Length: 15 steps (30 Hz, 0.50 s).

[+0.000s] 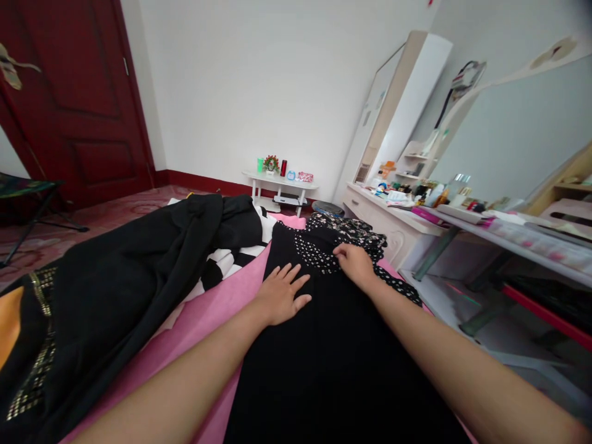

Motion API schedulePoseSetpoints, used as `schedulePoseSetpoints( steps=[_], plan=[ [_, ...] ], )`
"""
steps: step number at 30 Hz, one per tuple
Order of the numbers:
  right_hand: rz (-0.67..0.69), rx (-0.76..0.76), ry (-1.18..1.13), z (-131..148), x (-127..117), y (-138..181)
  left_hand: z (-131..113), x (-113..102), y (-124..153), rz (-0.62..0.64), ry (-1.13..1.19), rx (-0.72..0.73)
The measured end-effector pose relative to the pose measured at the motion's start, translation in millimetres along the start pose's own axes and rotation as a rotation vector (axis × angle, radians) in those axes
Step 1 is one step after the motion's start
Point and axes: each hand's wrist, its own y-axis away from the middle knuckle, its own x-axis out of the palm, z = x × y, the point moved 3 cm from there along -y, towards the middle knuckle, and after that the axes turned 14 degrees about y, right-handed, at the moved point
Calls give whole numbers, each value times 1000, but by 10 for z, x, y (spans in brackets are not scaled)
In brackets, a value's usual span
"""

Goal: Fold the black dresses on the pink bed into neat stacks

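A black garment (333,345) with a white-dotted collar lies spread on a pink bed sheet (217,308) in front of me. My left hand (281,293) rests flat on its upper left part, fingers spread. My right hand (354,262) lies on the dotted collar area, its fingers curled into the fabric there.
A heap of black clothes (115,277) with gold trim covers the bed's left side. A small white table (280,185) with little items stands by the far wall. At the right are a cluttered dresser (393,216) with mirror, and a dark red door (78,98) at the left.
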Motion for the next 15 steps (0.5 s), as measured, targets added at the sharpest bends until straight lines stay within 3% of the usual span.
schedulePoseSetpoints(
  steps=[2,4,6,11,13,15],
  plan=[
    [-12,-90,237,-170,-85,-177,26,1,-12,0,15,-3],
    [65,-179,412,-307,-78,-279,46,-4,-17,0,27,-5],
    [149,-176,478,-422,-28,-321,53,-10,-16,0,33,-7],
    [187,-13,487,-602,-19,-379,39,-19,-5,-2,23,-6],
    [125,130,486,-697,-133,-440,33,-21,-4,2,11,-7],
    [-23,362,396,-843,-309,-501,31,-21,-7,7,-2,-7]
  ],
)
